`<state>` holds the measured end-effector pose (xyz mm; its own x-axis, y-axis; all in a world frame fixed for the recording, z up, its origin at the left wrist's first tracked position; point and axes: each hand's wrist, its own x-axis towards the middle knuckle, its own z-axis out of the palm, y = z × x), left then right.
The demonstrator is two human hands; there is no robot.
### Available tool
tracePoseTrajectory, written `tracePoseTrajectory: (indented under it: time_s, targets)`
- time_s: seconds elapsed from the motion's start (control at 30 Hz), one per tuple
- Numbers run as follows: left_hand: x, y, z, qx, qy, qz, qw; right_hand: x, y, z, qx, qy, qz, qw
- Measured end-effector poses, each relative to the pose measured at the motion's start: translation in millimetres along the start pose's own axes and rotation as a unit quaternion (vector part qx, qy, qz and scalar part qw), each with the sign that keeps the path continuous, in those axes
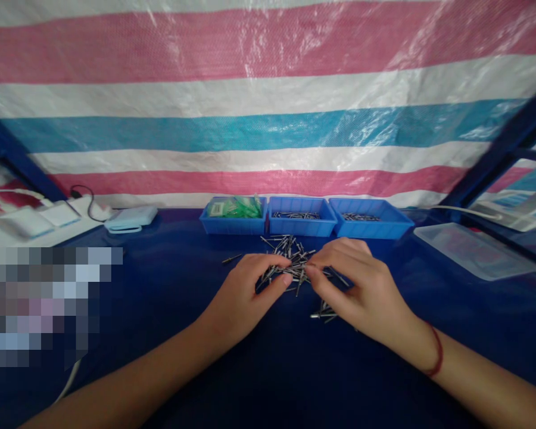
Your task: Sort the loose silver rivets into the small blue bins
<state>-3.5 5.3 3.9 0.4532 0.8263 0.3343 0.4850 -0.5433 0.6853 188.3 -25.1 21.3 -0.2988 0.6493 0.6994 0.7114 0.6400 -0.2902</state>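
Nearest to the camera are the two forearms [161,363], both cut off by the picture's edge. At far left, white power sockets [40,220] are cut by the border, and below them coarse squares hide some object completely. Next comes a pale blue case [134,218], then one loose pin [231,259] lying apart. Left hand [243,292] has thumb and forefinger spread at the heap of metal pins [288,243], which lies on the blue table [268,375] between the hands; its other fingers are hidden. Behind stand three blue trays [301,227]; the green packet [241,207] in the left one is not readable. Right hand [366,286] has thumb and forefinger close together over the heap; whether they pinch a pin, I cannot tell. Its palm partly covers a smaller group of pins [325,313]. At right lies a clear plastic lid [477,253], its faint far edge hard to follow.
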Motion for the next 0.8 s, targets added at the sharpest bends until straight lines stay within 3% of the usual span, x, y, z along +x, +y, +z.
tracePoseTrajectory:
  time_s: [0.1,0.2,0.27,0.37,0.47,0.63,0.7,0.8]
  targets:
    - [-0.6,0.3,-2.0,0.064,0.000,0.014,0.998,7.8,27.7,-13.3,-0.085,0.083,0.047,0.992]
    - [-1.8,-0.7,-3.8,0.130,-0.044,0.036,0.990,11.3,68.5,-24.6,-0.190,0.165,0.158,0.955]
    - [-3.0,-2.3,-4.1,0.172,-0.068,0.053,0.981,9.7,92.5,-28.4,-0.280,0.134,0.223,0.924]
    - [-4.5,-5.3,-3.3,0.212,-0.092,0.072,0.970,5.1,109.3,-28.6,-0.307,0.112,0.252,0.911]
    - [-5.4,-6.7,-2.4,0.227,-0.103,0.088,0.964,4.4,101.7,-24.9,-0.290,0.099,0.238,0.922]
    - [-4.7,-3.9,-2.2,0.221,-0.083,0.101,0.966,7.5,59.1,-12.0,-0.153,0.031,0.122,0.980]
    - [-3.8,-2.3,-2.5,0.186,-0.057,0.084,0.977,5.7,38.7,-5.1,-0.069,-0.011,0.093,0.993]
    - [-2.5,0.0,-2.5,0.083,-0.017,0.036,0.996,-0.5,11.3,4.9,0.048,-0.043,0.106,0.992]
